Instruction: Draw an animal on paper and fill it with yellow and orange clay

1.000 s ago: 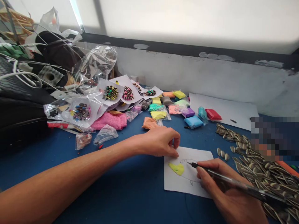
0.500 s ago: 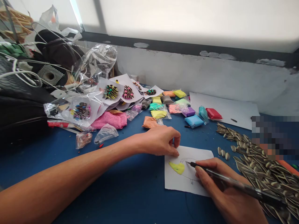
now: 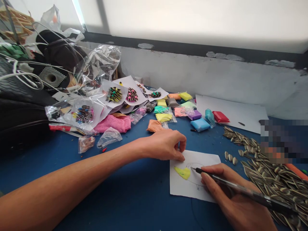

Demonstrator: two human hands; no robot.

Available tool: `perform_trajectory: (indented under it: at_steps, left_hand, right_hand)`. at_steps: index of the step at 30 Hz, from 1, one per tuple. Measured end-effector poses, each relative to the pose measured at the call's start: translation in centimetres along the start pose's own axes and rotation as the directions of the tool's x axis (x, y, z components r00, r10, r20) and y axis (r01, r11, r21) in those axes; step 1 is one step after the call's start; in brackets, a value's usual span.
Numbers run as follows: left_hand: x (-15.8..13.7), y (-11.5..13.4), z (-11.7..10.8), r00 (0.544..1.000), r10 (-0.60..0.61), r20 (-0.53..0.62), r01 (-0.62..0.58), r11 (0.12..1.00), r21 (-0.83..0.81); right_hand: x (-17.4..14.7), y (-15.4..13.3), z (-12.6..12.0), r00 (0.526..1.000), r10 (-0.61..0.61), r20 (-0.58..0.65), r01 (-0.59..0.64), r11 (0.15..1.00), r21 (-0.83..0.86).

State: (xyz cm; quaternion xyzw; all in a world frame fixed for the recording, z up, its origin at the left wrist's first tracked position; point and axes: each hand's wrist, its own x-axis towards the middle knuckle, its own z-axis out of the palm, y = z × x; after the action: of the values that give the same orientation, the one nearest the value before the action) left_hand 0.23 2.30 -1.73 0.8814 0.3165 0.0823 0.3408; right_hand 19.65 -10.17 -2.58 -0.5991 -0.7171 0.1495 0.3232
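A small white sheet of paper (image 3: 178, 189) lies on the blue table, with a thin oval outline drawn on it. Flattened yellow clay (image 3: 183, 172) covers the outline's left end, and small marks run along its upper edge. With fingers curled and thumb on its top left corner, my left hand (image 3: 167, 145) holds the sheet down. My right hand (image 3: 238, 195) is closed around a black pen (image 3: 231, 183). The pen's tip touches or nearly touches the paper inside the oval, right of the clay. My right hand hides the sheet's lower right corner.
Sunflower seeds (image 3: 267, 173) are heaped on the right. Behind my hands lie several clay packets, including a blue packet (image 3: 200, 124) and a red packet (image 3: 220, 116). Decorated seed pieces on paper (image 3: 115, 95), a pink cloth (image 3: 114, 124) and plastic bags (image 3: 102, 62) crowd the left.
Hardly anything differs. The pen tip has shifted very slightly on the paper; my left hand stays in place on the sheet.
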Motion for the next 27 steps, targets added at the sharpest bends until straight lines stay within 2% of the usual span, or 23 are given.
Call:
perform_trajectory:
  at_steps: [6,15,19,24,27]
  left_hand:
    - [-0.05,0.14,-0.05,1.000,-0.008,0.001,0.008,1.000,0.007]
    - [0.00,-0.02,-0.09,1.000,0.000,0.016,0.000,1.000,-0.011]
    - [-0.05,0.02,-0.14,1.000,0.000,0.007,0.000,1.000,0.000]
    - [0.03,0.08,-0.07,1.000,-0.011,0.022,0.011,1.000,-0.005]
    - [0.07,0.05,0.00,1.000,-0.012,0.020,0.012,1.000,-0.003]
  right_hand:
    - [0.01,-0.14,0.06,1.000,-0.022,-0.001,0.022,0.999,-0.023]
    - [-0.29,0.50,0.06,0.997,-0.006,-0.080,-0.003,0.994,-0.108]
    - [-0.02,0.15,0.16,0.995,-0.023,-0.100,0.016,0.998,-0.065]
    - [-0.29,0.54,0.20,0.999,0.022,-0.036,-0.024,0.998,-0.060]
    - [-0.35,0.79,0.17,0.999,0.004,-0.038,-0.007,0.997,-0.075]
